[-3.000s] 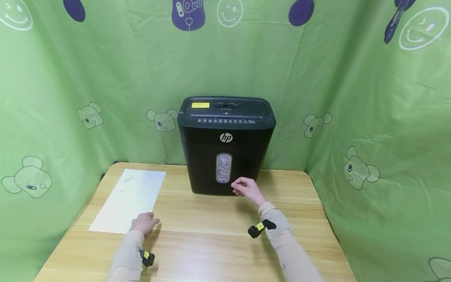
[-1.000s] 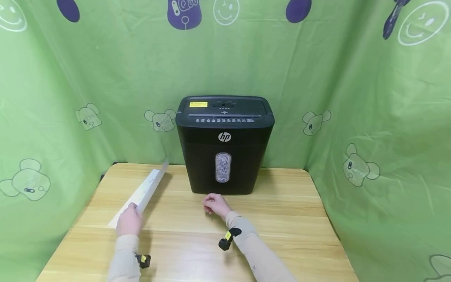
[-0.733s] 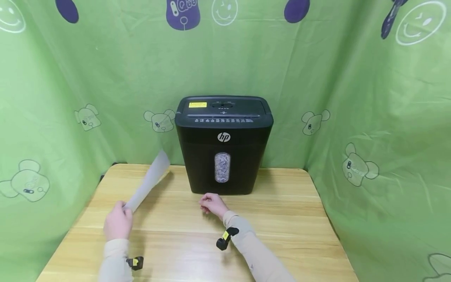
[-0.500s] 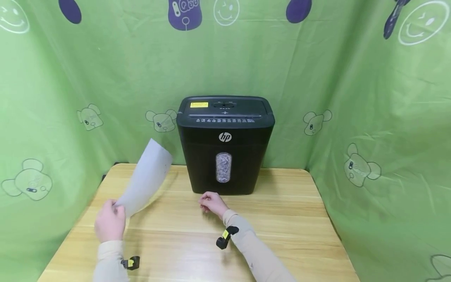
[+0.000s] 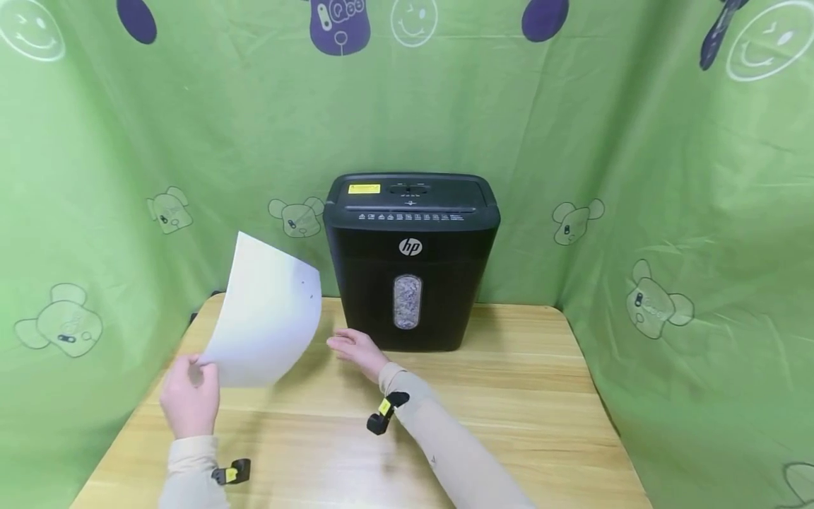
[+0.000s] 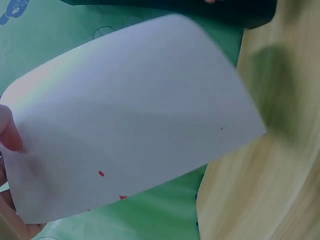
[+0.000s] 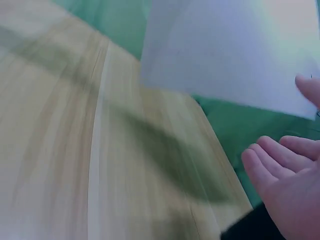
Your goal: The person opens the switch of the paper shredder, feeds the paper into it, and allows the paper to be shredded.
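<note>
A white sheet of paper point(image 5: 267, 311) is held up off the table, bowed into a curve. My left hand point(image 5: 191, 399) pinches its near left corner between thumb and fingers. In the left wrist view the thumb point(image 6: 10, 134) lies on the sheet, whose face carries a few small red marks point(image 6: 101, 173). My right hand point(image 5: 358, 351) is by the sheet's right side, fingers extended and holding nothing. The right wrist view shows its palm point(image 7: 295, 200) with a gap between the fingers and the paper point(image 7: 230, 55).
A black HP paper shredder point(image 5: 369, 283) stands upright at the back middle of the wooden table point(image 5: 521, 403), its slot on top and shredded paper behind its window point(image 5: 407, 302). Green printed curtains point(image 5: 445, 106) enclose the back and sides.
The paper lay flat at the left; my left hand has gripped it, lifted it and turned its face toward me. My right hand has moved left toward the sheet, its fingers straightening.
</note>
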A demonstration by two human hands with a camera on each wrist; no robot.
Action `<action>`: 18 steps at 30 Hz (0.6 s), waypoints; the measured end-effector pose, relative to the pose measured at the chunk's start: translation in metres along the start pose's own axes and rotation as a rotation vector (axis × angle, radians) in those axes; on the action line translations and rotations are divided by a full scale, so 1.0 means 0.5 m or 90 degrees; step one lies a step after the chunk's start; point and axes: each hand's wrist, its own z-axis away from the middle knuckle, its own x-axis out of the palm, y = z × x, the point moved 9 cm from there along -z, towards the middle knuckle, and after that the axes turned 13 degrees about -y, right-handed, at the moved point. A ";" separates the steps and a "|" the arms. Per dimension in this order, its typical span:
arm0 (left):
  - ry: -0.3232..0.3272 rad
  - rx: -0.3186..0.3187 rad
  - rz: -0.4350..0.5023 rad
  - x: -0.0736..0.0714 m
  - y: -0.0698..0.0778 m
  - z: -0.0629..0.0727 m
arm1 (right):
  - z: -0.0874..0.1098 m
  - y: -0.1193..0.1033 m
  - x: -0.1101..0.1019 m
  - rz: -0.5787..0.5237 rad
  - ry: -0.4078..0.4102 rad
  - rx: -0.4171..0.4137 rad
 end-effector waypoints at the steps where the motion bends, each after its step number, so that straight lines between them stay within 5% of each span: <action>1: 0.001 0.008 0.008 0.000 0.003 0.001 | -0.006 -0.001 0.007 -0.020 -0.007 0.004; 9: -0.004 0.011 0.028 0.004 0.003 0.008 | -0.013 -0.016 0.019 -0.094 0.028 -0.022; 18: -0.045 -0.049 0.011 0.015 -0.026 0.016 | 0.006 -0.049 -0.009 -0.009 0.133 -0.058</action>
